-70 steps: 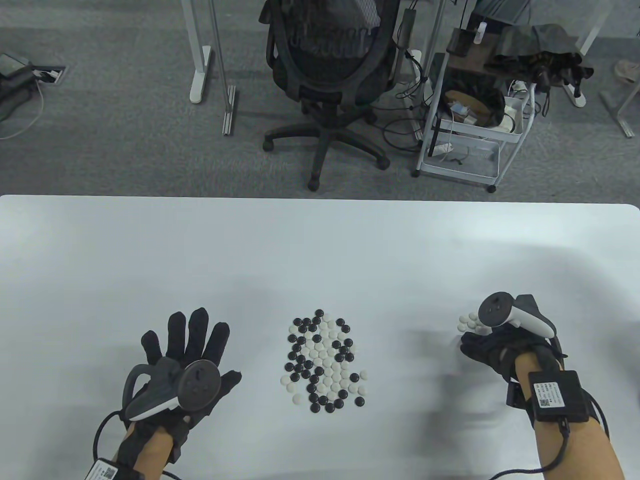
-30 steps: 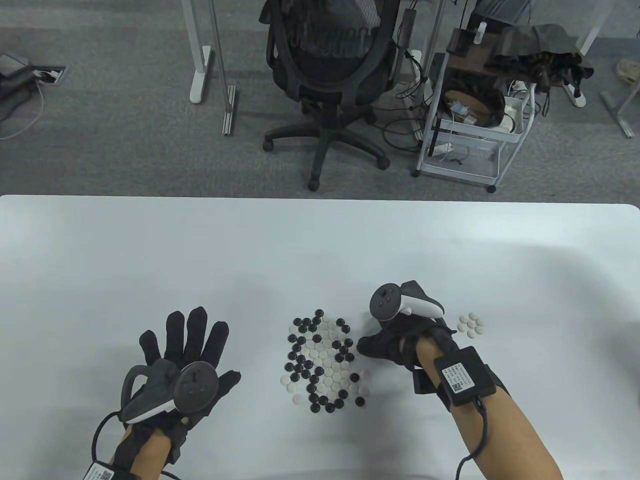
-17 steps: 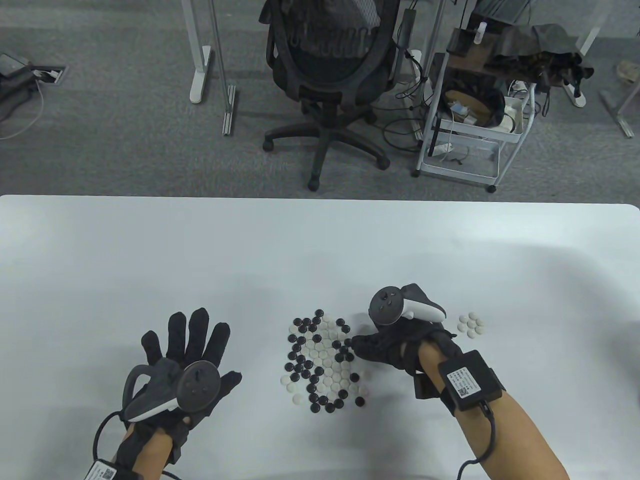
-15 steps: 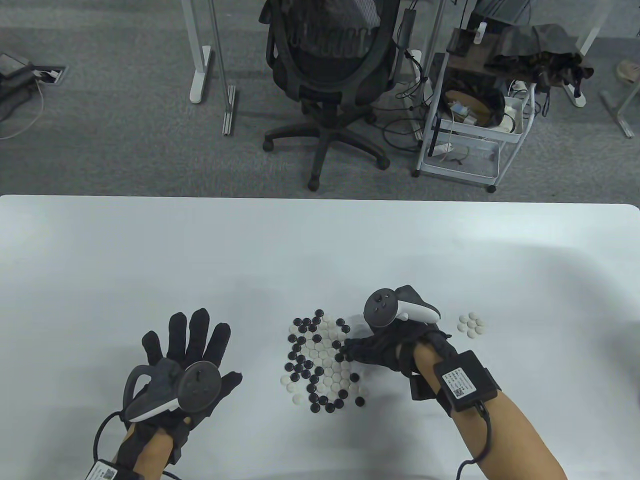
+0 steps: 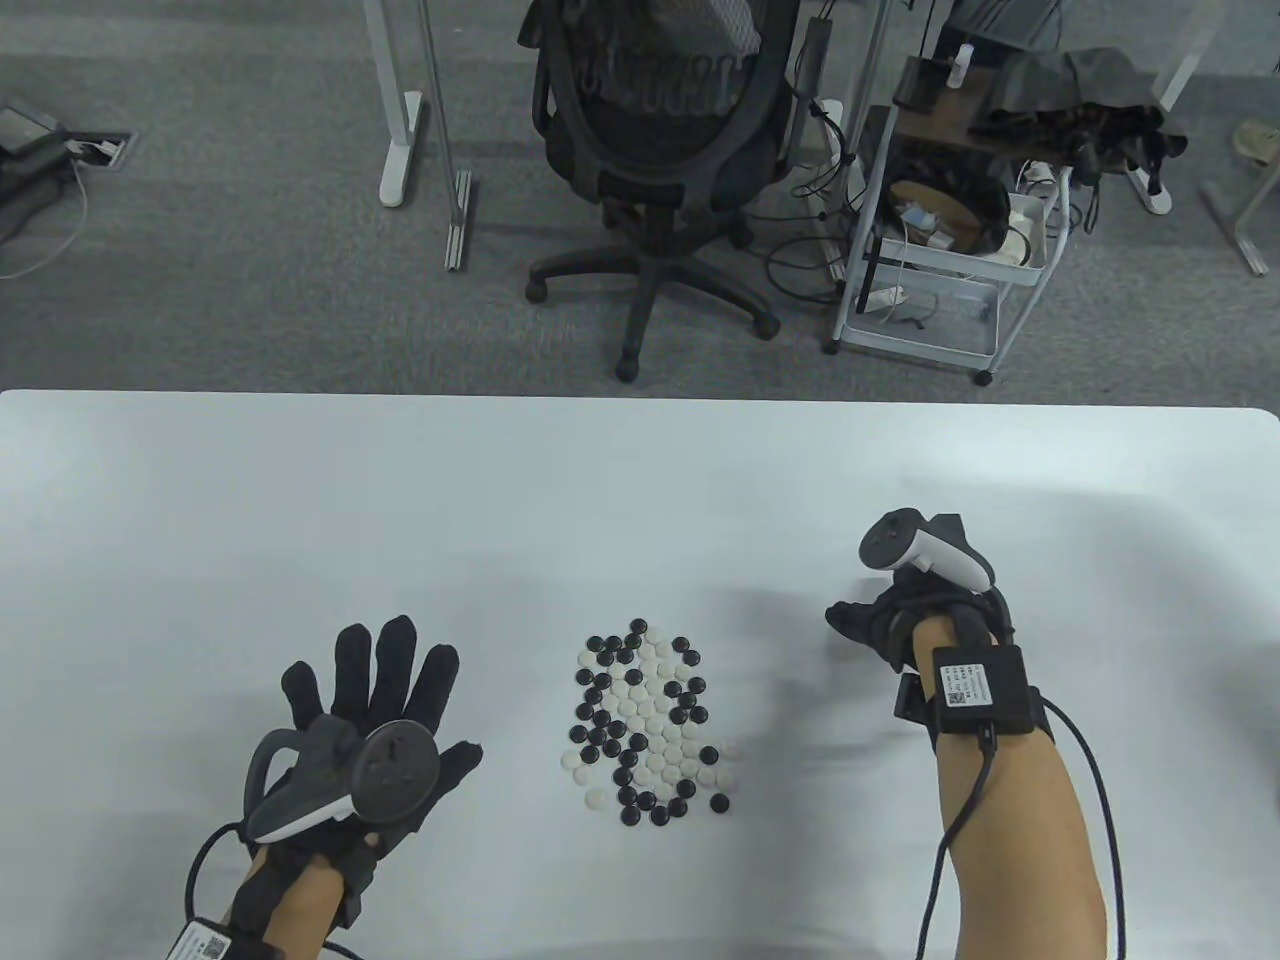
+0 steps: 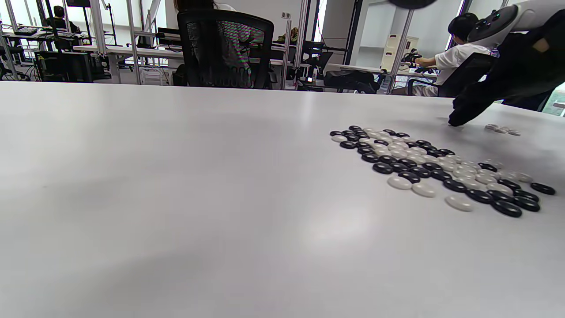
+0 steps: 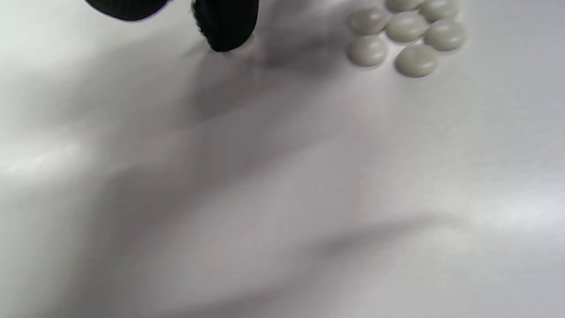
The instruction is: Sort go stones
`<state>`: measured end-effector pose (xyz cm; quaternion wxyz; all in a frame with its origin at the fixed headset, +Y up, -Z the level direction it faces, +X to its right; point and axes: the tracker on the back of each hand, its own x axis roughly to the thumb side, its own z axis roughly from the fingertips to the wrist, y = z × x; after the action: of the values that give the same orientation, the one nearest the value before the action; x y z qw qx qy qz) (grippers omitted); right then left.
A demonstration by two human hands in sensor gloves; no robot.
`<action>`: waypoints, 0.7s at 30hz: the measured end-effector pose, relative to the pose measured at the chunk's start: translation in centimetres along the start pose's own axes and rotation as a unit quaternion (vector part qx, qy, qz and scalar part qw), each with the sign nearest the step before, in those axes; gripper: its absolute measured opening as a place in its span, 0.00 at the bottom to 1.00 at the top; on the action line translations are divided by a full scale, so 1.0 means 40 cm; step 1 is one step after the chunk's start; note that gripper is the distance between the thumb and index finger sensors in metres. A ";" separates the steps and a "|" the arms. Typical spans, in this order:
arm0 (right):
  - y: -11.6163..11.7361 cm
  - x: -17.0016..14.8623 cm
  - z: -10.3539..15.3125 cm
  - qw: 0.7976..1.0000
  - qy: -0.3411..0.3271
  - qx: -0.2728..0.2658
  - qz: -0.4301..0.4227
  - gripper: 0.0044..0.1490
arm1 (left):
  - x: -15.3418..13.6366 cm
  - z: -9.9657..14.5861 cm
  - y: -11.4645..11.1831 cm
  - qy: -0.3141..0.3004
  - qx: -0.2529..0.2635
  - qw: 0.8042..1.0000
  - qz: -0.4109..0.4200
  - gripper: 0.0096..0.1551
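Left hand [image 5: 375, 715] flat, grip spread on tabletop [image 5: 640, 480]; right hand [image 5: 885, 620] fingertip [image 7: 227, 26] presses a white stone [image 7: 242, 46], grip state unclear.

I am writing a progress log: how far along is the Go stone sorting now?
Done: a small group of white stones lies apart at the right. In hand: the right hand is beside it; whether it holds a stone is unclear. Left: the large mixed pile; no black group shows.
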<state>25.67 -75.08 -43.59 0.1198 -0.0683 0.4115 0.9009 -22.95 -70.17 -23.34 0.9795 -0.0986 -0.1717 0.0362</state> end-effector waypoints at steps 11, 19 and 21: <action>-0.019 -0.097 -0.001 0.998 0.039 -0.030 -0.031 0.40 | 0.000 -0.004 -0.004 0.003 -0.009 1.000 -0.001 0.47; -0.021 -0.128 0.005 0.997 0.049 -0.036 -0.038 0.41 | 0.001 -0.004 -0.004 0.002 -0.009 1.000 -0.001 0.47; -0.023 -0.129 0.008 0.997 0.054 -0.038 -0.036 0.41 | 0.001 -0.004 -0.003 0.002 -0.009 1.000 -0.001 0.47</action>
<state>30.87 -75.07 -42.90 0.1272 -0.1360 0.3803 0.9059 -22.85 -70.33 -23.46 0.9791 -0.1071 -0.1697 0.0335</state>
